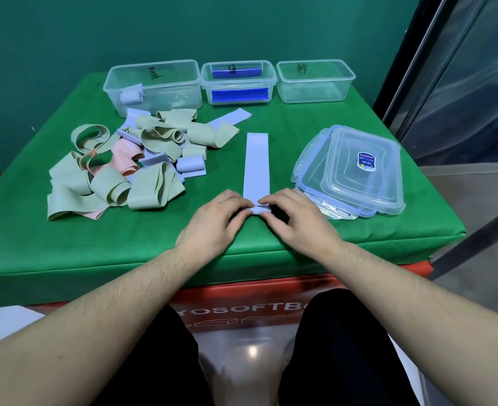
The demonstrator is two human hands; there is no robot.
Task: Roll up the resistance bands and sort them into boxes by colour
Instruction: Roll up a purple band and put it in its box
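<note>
A pale blue resistance band (pixel 256 164) lies flat and straight on the green table, running away from me. Its near end is curled into a small roll between my hands. My left hand (pixel 212 221) and my right hand (pixel 297 218) both pinch that rolled end with their fingertips. Three clear boxes stand at the back: the left box (pixel 154 86) holds one rolled pale blue band (pixel 132 94), the middle box (pixel 239 82) shows blue clips, the right box (pixel 315 80) holds nothing.
A heap of loose bands (pixel 124 165) in sage green, pink and pale blue lies at the left. Stacked clear lids (pixel 356 171) sit at the right. The table's front edge (pixel 241 259) is just below my wrists.
</note>
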